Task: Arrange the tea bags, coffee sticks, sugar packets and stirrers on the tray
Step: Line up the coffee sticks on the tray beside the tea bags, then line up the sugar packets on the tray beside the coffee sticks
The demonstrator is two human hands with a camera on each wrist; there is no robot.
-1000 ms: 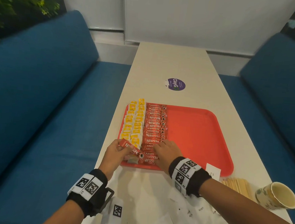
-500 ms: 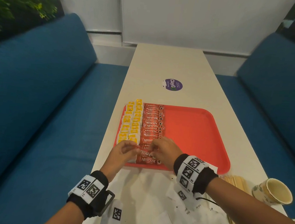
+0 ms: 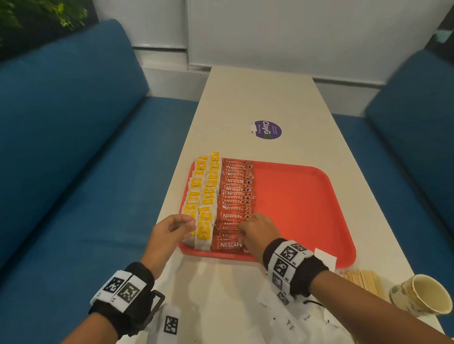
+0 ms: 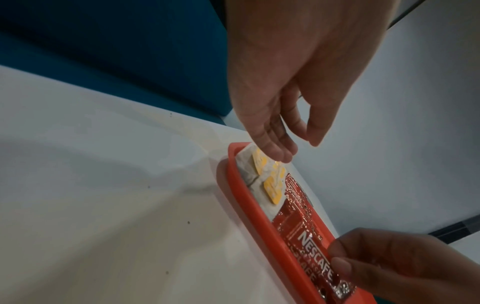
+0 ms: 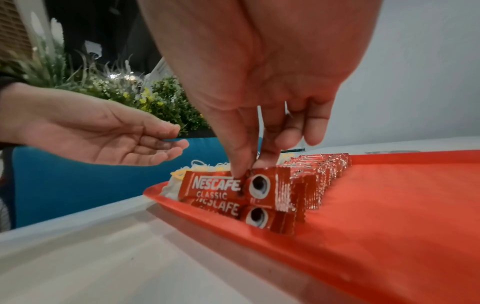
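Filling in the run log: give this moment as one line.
left hand open, empty | right hand pinching coffee stick into tray row | sugar packets, stirrers on table

A long pale table [image 3: 256,98] runs between two blue upholstered benches, one on the left [image 3: 60,131] and one on the right [image 3: 425,127]. A white panelled wall [image 3: 286,27] closes the far end. Green leafy plants [image 3: 30,1] stand behind the left bench.

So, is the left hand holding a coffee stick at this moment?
No, the left hand is empty, with its palm open beside the tray, while the right hand pinches the coffee stick.
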